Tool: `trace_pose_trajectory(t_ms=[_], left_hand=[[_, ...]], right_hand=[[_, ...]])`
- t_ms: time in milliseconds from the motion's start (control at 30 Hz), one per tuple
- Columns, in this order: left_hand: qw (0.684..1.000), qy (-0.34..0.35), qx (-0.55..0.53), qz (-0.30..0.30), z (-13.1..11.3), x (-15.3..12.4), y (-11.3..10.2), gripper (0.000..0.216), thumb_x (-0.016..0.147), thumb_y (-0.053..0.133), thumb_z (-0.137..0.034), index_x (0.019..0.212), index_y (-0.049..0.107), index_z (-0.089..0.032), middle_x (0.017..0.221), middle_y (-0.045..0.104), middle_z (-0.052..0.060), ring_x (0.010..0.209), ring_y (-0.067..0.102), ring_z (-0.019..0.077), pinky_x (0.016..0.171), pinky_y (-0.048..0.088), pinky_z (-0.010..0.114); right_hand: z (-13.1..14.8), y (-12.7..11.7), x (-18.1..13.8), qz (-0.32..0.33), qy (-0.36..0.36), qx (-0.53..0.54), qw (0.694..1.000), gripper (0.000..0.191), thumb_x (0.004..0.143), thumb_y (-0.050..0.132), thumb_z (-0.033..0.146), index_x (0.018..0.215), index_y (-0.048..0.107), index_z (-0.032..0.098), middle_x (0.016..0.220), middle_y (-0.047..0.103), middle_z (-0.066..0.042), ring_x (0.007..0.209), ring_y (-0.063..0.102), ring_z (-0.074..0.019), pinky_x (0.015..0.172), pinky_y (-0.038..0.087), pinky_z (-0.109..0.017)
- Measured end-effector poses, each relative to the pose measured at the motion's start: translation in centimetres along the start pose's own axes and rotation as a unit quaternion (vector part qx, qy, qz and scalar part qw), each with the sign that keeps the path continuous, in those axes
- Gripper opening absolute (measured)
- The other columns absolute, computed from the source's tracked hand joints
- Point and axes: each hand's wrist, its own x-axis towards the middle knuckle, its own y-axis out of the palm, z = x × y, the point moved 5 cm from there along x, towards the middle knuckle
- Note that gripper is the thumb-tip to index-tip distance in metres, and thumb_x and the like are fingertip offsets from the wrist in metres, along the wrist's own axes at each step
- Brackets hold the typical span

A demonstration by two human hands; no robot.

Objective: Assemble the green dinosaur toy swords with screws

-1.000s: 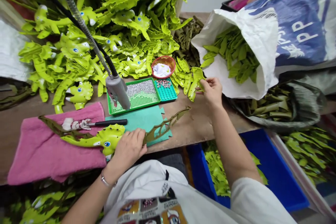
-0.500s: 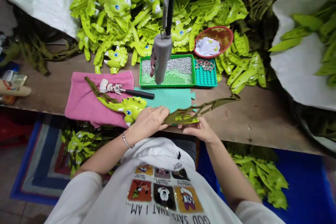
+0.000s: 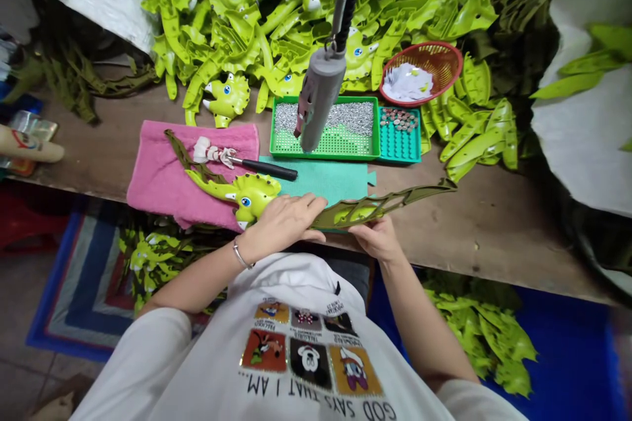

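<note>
At the counter's front edge (image 3: pixel 484 266), our loosely curled left hand (image 3: pixel 289 218) grips an olive frame (image 3: pixel 379 206), our half-closed right hand (image 3: pixel 379 237) a lime piece (image 3: pixel 364 213).

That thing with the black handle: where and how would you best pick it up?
Probably around the middle of the black handle, from above and the right. It's straight and slim, its free end points right over the teal mat, while the other end runs to a white bundle. The green head lies close on the near side, crowding that approach.
</note>
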Motion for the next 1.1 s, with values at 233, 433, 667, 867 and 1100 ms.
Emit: trace_pose_trajectory(t_ms=[233, 433, 667, 867, 1100], left_hand=[[0.999, -0.008, 0.024, 0.026, -0.1, 0.5, 0.3, 0.04, 0.093, 0.064, -0.045, 0.116, 0.047, -0.017, 0.102, 0.066, 0.006, 0.084, 0.069, 0.0229, 0.062, 0.037, 0.03], [1.0, -0.004, 0.013, -0.003, -0.1, 0.5, 0.4, 0.037, 0.093, 0.064, -0.047, 0.111, 0.049, -0.019, 0.099, 0.067, 0.005, 0.083, 0.069, 0.023, 0.06, 0.036, 0.031], [0.999, -0.03, 0.026, -0.002, 0.1, 0.8, 0.6, 0.042, 0.09, 0.067, -0.048, 0.112, 0.047, -0.019, 0.097, 0.067, 0.006, 0.08, 0.069, 0.0229, 0.06, 0.037, 0.03], [0.999, -0.03, 0.033, 0.01, 0.1, 1.0, 0.7, 0.041, 0.09, 0.068, -0.045, 0.114, 0.046, -0.019, 0.1, 0.067, 0.006, 0.083, 0.07, 0.0231, 0.063, 0.04, 0.03], [0.998, -0.041, 0.041, 0.017, 0.4, 1.5, 1.0, 0.037, 0.089, 0.07, -0.04, 0.109, 0.047, -0.02, 0.098, 0.066, 0.005, 0.084, 0.07, 0.0242, 0.064, 0.043, 0.031]], right_hand=[[0.7, 1.1, -0.1, -0.011, 0.003, 0.063, 0.998, 0.039, 0.054, 0.093, 0.041, 0.083, 0.071, 0.027, 0.078, 0.077, 0.0, 0.078, 0.075, -0.0248, 0.077, 0.065, -0.044], [0.6, 0.4, 0.2, -0.028, -0.005, 0.043, 0.999, 0.043, 0.049, 0.095, 0.041, 0.08, 0.069, 0.025, 0.075, 0.076, 0.0, 0.072, 0.075, -0.0248, 0.077, 0.064, -0.044], [0.3, 0.8, -0.2, -0.031, 0.002, 0.071, 0.997, 0.041, 0.054, 0.093, 0.04, 0.084, 0.068, 0.027, 0.079, 0.076, 0.0, 0.077, 0.075, -0.0247, 0.078, 0.064, -0.044], [1.1, 1.3, -0.4, -0.031, 0.017, 0.052, 0.998, 0.041, 0.056, 0.092, 0.04, 0.088, 0.069, 0.026, 0.084, 0.077, -0.001, 0.079, 0.074, -0.0236, 0.08, 0.064, -0.043], [2.9, 2.2, -1.1, -0.141, -0.019, 0.003, 0.99, 0.064, 0.076, 0.078, 0.044, 0.13, 0.047, 0.031, 0.122, 0.071, -0.005, 0.1, 0.071, -0.0199, 0.077, 0.065, -0.032]])
